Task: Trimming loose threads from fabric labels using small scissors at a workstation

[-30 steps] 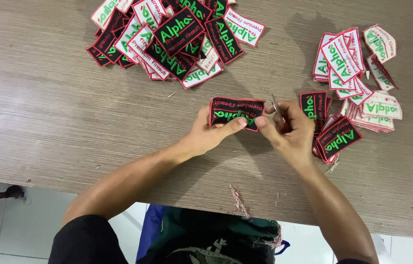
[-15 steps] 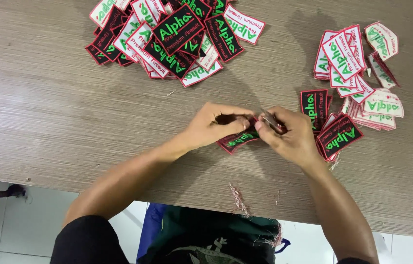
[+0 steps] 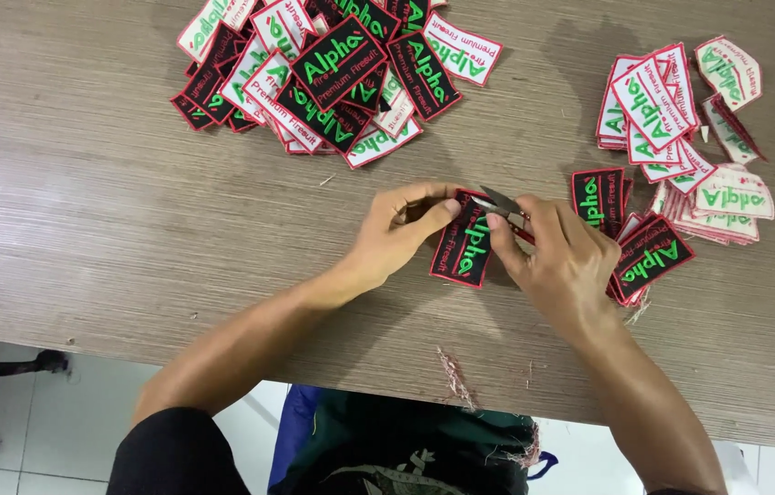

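Black embroidered patch (image 3: pixel 464 242) pinched in left hand (image 3: pixel 394 240), right hand (image 3: pixel 553 261) alongside holding snips (image 3: pixel 503 205)

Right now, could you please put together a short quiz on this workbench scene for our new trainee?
1. True or false: the patch between the hands is black with a red border.
2. Which hand holds the small metal snips? A) left hand B) right hand C) neither
3. Fill in: the scattered pile of patches lies toward the table's far ____ side, seen from the person.

Key:
1. True.
2. B; the left hand grips the patch.
3. Left; the neater stacks sit at the right.
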